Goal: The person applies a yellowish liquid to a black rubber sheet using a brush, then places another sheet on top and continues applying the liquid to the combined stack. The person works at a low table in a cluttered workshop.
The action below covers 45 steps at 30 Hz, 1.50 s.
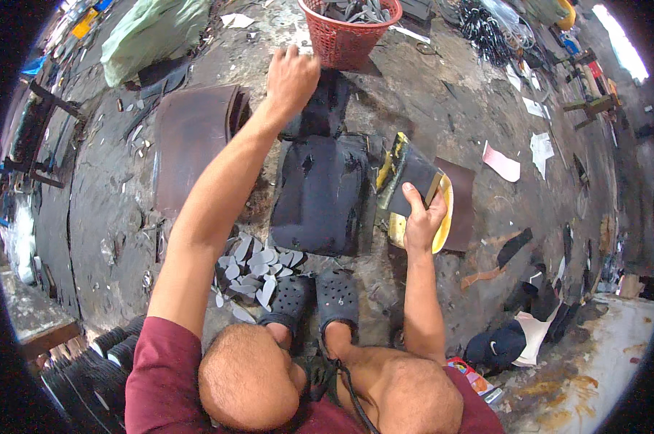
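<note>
Beyond the dark pad (319, 195) on the floor (110, 224), the left hand (294, 78) is near the red basket (345, 47) of grey pieces (352, 12), fingers curled; whether it holds anything, I cannot tell. The right hand (422, 223) grips a dark flat spreader (414, 172) over a yellow-rimmed container (446, 208). Probably a coating step between strokes; the next move likely calls for keeping the smeared edge clear

left arm (222, 184): stretched far forward, angled rightward | left hand (292, 83): back uppermost, fingers bent, tips unclear | right forearm (423, 304): pointing forward, reaching less far | right hand (422, 220): closed in a grip, thumb uppermost
</note>
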Motion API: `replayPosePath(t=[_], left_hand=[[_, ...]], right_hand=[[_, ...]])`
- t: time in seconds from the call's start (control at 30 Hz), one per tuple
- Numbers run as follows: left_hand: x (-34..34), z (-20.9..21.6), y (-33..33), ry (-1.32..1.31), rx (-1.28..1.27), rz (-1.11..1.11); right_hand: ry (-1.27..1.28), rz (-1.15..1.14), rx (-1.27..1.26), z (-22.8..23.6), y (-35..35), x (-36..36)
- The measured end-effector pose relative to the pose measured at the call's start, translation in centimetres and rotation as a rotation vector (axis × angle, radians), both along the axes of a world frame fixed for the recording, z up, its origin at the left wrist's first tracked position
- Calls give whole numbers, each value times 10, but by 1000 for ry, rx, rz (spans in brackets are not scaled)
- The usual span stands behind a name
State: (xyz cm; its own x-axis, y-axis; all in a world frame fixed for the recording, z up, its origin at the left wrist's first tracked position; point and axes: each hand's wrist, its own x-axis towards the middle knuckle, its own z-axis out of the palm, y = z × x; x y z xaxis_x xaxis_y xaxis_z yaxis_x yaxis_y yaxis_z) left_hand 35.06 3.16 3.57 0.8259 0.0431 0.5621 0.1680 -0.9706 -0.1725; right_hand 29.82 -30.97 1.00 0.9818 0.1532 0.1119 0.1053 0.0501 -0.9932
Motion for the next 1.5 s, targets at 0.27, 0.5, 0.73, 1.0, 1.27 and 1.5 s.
replayPosePath(t=[0.27,0.5,0.73,1.0,1.27,1.5], left_hand=[[-38,-146,-3,378,-557,244],[-140,-69,-86,99,-814,52],[-287,-120,-175,570,-443,-40],[-306,-141,-164,465,-589,-119],[-302,-125,-159,582,-622,-164],[-302,-124,-169,592,-665,-104]], right_hand=[[8,79,-28,19,10,-8],[-139,271,-328,7,46,12],[-721,395,-1008,-26,130,5],[-191,212,-1221,1,122,-45],[-263,282,-1170,-40,169,18],[-697,1347,-1375,-11,230,2]])
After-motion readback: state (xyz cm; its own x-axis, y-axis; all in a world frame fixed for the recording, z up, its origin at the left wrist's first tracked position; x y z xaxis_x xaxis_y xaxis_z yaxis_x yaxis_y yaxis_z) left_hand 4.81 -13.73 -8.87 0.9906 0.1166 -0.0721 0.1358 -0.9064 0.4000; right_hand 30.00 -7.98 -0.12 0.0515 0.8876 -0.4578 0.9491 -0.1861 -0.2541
